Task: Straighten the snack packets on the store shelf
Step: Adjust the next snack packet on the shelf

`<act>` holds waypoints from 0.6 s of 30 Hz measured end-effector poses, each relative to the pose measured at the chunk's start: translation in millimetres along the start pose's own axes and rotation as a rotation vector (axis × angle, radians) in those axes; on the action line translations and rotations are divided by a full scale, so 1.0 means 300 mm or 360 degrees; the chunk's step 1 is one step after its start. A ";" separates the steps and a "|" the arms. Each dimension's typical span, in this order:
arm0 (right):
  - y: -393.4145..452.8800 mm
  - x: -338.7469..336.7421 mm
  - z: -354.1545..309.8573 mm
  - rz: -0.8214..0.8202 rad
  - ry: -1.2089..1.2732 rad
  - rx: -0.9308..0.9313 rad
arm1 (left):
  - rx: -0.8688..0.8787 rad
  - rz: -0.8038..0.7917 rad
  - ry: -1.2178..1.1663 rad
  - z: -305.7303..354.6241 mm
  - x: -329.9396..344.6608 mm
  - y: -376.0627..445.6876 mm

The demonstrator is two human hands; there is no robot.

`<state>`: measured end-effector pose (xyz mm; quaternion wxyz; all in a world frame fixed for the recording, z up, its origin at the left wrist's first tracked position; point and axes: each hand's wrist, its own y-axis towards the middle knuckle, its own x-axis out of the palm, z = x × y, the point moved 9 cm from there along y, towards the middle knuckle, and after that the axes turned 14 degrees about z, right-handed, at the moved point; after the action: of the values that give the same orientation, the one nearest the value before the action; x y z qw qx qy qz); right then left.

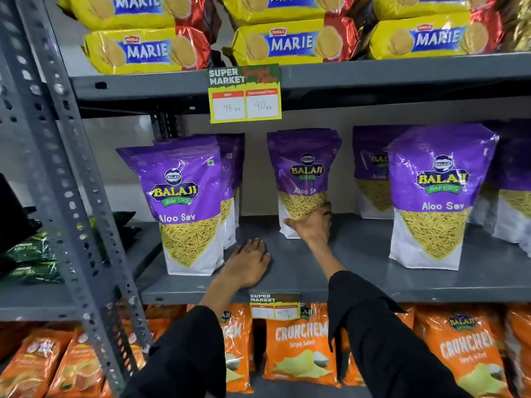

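Purple Balaji Aloo Sev packets stand upright on the grey middle shelf (359,254). The left packet (184,208) stands near the front edge, with more behind it. Set further back is the middle packet (304,168); my right hand (314,225) grips its lower front. A right packet (436,196) stands forward, with others behind it. My left hand (247,262) lies flat on the shelf, palm down and fingers apart, just right of the left packet and holding nothing.
Yellow Marie biscuit packs (293,41) fill the shelf above, with a price tag (245,94) hanging from its edge. Orange Crunchem packets (300,346) fill the shelf below. A perforated grey upright (71,196) runs down the left, with green packets (31,254) beyond it.
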<state>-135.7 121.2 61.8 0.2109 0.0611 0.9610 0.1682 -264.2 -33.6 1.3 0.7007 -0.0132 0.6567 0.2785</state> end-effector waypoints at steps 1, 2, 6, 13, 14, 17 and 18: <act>-0.006 -0.005 -0.001 0.0003 0.0001 -0.0005 | -0.0001 0.0003 0.0000 0.001 -0.002 -0.001; -0.014 -0.010 -0.003 0.0004 0.0007 -0.0009 | 0.0003 0.0007 0.0005 0.003 -0.004 -0.002; -0.060 -0.039 -0.007 0.0003 -0.0009 -0.0055 | 0.0011 0.0001 0.0022 0.009 -0.006 -0.008; -0.152 -0.118 0.007 -0.0011 -0.0008 -0.0099 | -0.0014 -0.0023 0.0019 0.011 -0.007 -0.014; -0.166 -0.129 0.010 -0.0019 -0.0014 -0.0103 | -0.0022 -0.0027 0.0016 0.010 -0.007 -0.014; -0.206 -0.163 0.016 -0.0019 -0.0006 -0.0131 | -0.0040 -0.0055 0.0029 0.010 -0.004 -0.013; -0.218 -0.176 0.018 -0.0014 -0.0002 -0.0140 | -0.0045 -0.0065 0.0035 0.009 -0.004 -0.013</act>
<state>-88.7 51.6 54.5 0.2148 0.0479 0.9528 0.2092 -260.1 -36.4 1.3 0.6987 -0.0395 0.6600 0.2731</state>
